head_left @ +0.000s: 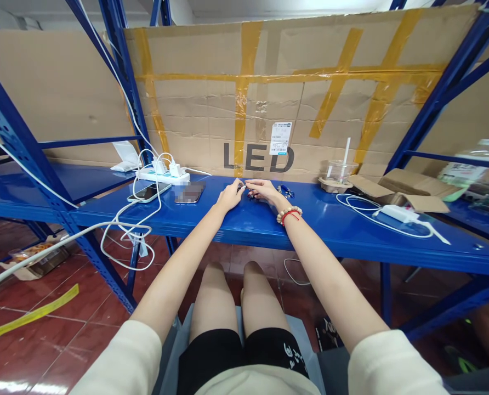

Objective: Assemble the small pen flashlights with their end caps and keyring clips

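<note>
Over the middle of the blue shelf table (318,219), my left hand (230,196) and my right hand (263,190) meet at the fingertips. Both hands have their fingers pinched around a small object (242,187), dark and shiny in part, too small to name. My right wrist wears a beaded bracelet (289,214) and a red string. Small dark items, partly hidden, lie under my right hand. Just right of that hand rests a small blue tool-like item (285,191).
Left on the table are a power strip (162,174) with white cables and two phones (149,192). A plastic cup (338,171), an open cardboard box (404,189) and a white adapter (399,213) lie right. Cardboard (199,115) stands behind.
</note>
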{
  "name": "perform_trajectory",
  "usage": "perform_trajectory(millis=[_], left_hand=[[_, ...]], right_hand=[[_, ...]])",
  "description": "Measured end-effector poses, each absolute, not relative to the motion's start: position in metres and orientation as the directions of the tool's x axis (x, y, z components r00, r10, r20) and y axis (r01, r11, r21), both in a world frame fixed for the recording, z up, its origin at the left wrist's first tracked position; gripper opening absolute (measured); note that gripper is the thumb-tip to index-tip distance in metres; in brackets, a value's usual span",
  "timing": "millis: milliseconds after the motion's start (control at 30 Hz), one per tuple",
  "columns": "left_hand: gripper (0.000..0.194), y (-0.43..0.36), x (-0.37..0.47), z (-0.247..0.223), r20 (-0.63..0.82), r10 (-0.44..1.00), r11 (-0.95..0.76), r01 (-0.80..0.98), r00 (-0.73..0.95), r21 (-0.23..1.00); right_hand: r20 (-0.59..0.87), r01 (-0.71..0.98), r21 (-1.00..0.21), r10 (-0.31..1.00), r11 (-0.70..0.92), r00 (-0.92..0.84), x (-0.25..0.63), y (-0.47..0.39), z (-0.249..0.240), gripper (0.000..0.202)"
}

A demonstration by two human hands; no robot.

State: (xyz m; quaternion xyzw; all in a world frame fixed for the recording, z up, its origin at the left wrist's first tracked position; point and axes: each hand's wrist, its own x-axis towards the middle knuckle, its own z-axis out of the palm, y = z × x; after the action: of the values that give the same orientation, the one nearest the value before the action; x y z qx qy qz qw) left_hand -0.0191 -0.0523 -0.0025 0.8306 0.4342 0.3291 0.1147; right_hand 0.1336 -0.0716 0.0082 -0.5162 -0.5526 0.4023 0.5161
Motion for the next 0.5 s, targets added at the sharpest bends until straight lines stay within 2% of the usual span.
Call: perform_trajectory(millis=[167,300,500], left_hand=[[0.026,-0.0529,-0.0189,0.0001,0.440,0.817,-0.565,0.668,0.372,0.484],[0.029,-0.0536,-0.0184,0.0011,0.424,0.826,-0.553,0.680,0.371,0.483],[0.028,-0.0544,-0.0181,0.0008,0.415,0.822,-0.562,0.674,0.390,0.479]], right_hand=[[0.230,0.172,-0.963,0.964,0.206,0.134,0.1337,-0.0747,0.0094,0.024],[0.230,0.190,-0.963,0.948,0.190,0.218,0.1352,-0.0739,0.0086,0.026],[0.252,0.195,-0.955,0.958,0.224,0.137,0.1318,-0.0787,0.0108,0.025]])
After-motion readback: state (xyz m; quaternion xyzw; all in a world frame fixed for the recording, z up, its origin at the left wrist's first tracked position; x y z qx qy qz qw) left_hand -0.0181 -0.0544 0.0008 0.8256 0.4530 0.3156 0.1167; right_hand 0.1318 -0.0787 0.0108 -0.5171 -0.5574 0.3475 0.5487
